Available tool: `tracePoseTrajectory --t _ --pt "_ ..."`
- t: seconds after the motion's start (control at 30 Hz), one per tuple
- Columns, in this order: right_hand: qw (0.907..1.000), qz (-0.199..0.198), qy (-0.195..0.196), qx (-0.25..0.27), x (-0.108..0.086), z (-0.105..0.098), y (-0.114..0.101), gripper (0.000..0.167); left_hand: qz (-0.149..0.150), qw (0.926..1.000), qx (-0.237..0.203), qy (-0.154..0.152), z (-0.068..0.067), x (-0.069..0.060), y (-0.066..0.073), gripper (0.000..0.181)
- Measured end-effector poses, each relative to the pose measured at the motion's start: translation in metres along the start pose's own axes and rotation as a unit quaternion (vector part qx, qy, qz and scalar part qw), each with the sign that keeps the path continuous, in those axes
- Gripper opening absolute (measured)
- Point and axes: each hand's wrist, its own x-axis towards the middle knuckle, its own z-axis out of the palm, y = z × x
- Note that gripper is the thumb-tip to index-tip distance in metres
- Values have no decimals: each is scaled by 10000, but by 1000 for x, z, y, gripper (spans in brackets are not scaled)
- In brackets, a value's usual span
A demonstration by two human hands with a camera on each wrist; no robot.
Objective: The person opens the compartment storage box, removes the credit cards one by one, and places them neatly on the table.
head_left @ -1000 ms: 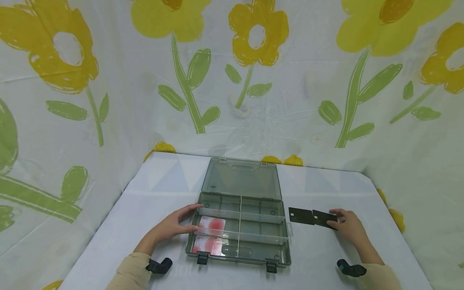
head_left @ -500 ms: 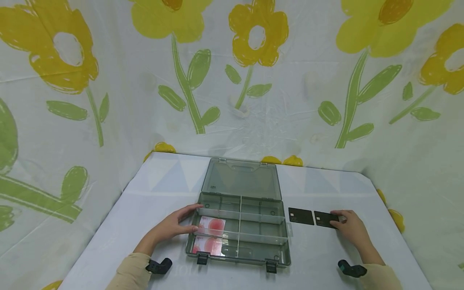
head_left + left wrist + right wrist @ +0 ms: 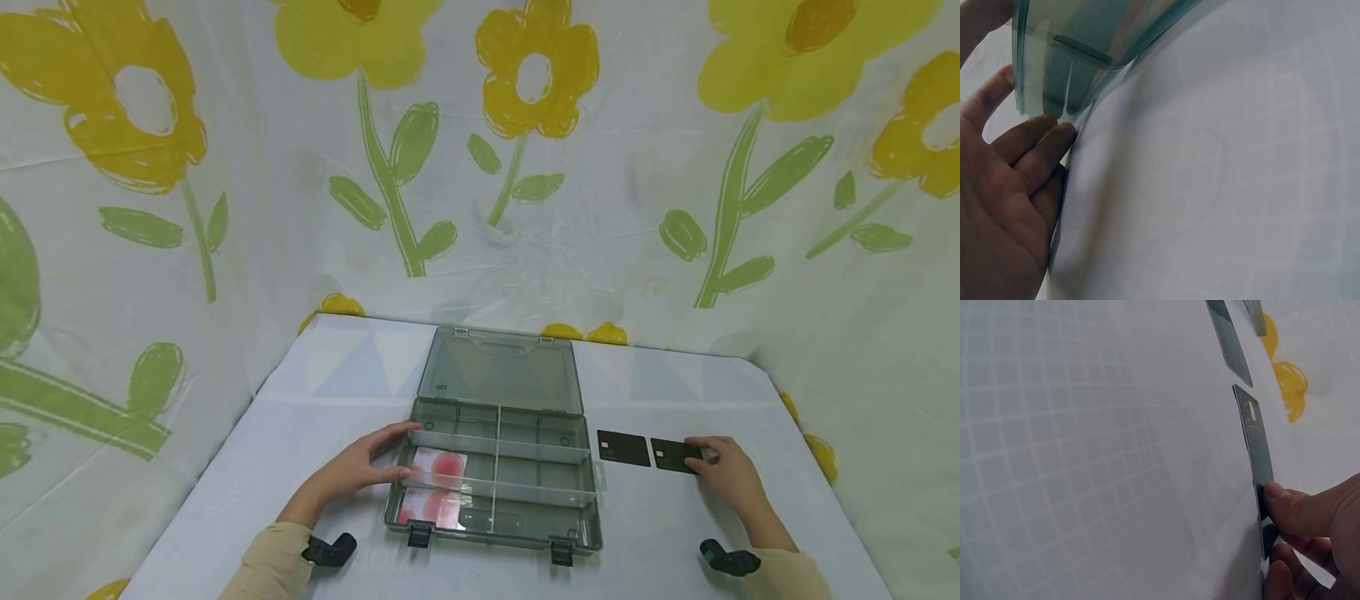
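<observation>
R black card (image 3: pixel 666 454), lower R of frame, pinched at its R end by R hand (image 3: pixel 726 473); slip poss.
Card appears flat on table (image 3: pixel 645 533), so its thin edge could be lost if pinched too lightly; L black card (image 3: pixel 624 448), just beside, could be bumped if a leftward slide is made. Open box (image 3: pixel 543 518), lower ctr, is only touched by L hand (image 3: pixel 365 461), fingers spread wide, nothing gripped; could be shifted if pushed.
</observation>
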Motion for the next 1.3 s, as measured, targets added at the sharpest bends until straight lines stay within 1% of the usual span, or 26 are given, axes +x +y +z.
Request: tracePoseTrajectory --t 0.23,0.37,0.6,0.83,0.93,1.07,1.3 --pt "10000 -48 -16 -23 -1 -1 -1 40 -53 10000 -24 -8 0 0 0 69" --pt "10000 -79 57 14 -3 -2 -2 38 -61 10000 11 2 0 1 -1 70" --pt "9996 64 256 -41 -4 -1 -1 33 -64 10000 33 11 0 0 0 70" --pt "9996 241 131 63 -4 -4 -3 37 -46 10000 12 3 0 1 0 70" --pt "9997 230 63 97 -6 -5 -6 39 -43 10000 0 -8 0 1 0 69" --pt "9998 112 -33 167 -9 -6 -14 40 -41 10000 1 -19 -1 1 1 69" --pt "9992 -136 -151 347 -18 -8 -38 40 -47 10000 -36 -22 -1 1 2 70"
